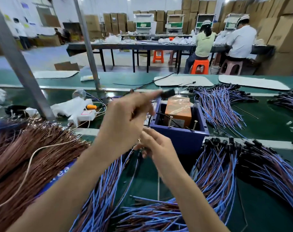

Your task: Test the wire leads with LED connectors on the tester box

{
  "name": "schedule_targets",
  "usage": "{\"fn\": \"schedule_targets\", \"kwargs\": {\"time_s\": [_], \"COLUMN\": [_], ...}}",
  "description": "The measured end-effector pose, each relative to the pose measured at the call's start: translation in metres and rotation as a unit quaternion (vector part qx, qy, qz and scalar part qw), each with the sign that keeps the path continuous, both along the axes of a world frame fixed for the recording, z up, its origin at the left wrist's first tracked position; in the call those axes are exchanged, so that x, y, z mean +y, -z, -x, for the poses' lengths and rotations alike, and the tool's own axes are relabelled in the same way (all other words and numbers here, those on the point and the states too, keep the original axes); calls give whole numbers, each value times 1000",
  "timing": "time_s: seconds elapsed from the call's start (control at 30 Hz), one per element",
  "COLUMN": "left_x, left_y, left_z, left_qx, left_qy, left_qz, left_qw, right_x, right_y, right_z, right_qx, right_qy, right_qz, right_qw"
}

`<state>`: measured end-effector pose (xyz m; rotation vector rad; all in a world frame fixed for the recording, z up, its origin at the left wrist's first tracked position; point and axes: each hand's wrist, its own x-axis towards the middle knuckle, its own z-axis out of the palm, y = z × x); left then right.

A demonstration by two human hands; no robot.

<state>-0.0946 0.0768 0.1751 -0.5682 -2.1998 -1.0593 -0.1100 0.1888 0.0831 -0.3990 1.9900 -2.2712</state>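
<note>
Two hands share one wire lead (137, 162): the left hand (125, 121) pinches its blurred black LED connector (167, 93) above the tester box (180, 139), while the right hand (160, 151), its fingers (146, 144) curled, pinches the lead's run just left of the box, nearer its upright screws (170, 121).

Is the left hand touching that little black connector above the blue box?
Touching. The head view shows the left hand pinching the blurred black connector at its fingertips, no gap between.

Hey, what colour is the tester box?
The tester box is dark blue; head view shows it best.
</note>
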Motion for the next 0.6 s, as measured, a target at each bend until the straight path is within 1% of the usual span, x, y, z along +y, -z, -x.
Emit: {"fn": "schedule_targets", "kwargs": {"time_s": [0.03,0.07,0.13,0.2,0.23,0.33,0.4,0.47,0.53,0.6], "left_x": [4,10,19,22,25,29,20,9,2,-3], "left_y": [13,27,49,63,66,81,87,90,93,95], "left_z": [-3,-7,-12,-8,-8,-16,-20,-24,-28,-29], "left_qx": [-43,-90,-142,-164,-182,-225,-270,-314,-331,-337], "left_qy": [27,49,83,114,125,134,143,143,139,133], "left_qz": [17,15,-25,-53,-50,19,48,82,110,119], "left_qw": [999,995,986,978,974,965,951,935,927,925], "right_x": [5,11,23,36,43,73,102,133,159,174], "right_y": [-4,-7,-4,3,5,3,-2,-4,0,6], "right_z": [-6,-12,-21,-27,-29,-30,-24,-13,0,11], "right_qx": [9,30,55,13,-12,-34,-46,-48,-58,-56], "right_qy": [-7,1,35,59,70,128,186,246,289,308], "right_qz": [60,88,101,118,128,136,106,38,-29,-113], "right_qw": [998,996,993,991,989,982,976,967,955,943]}}
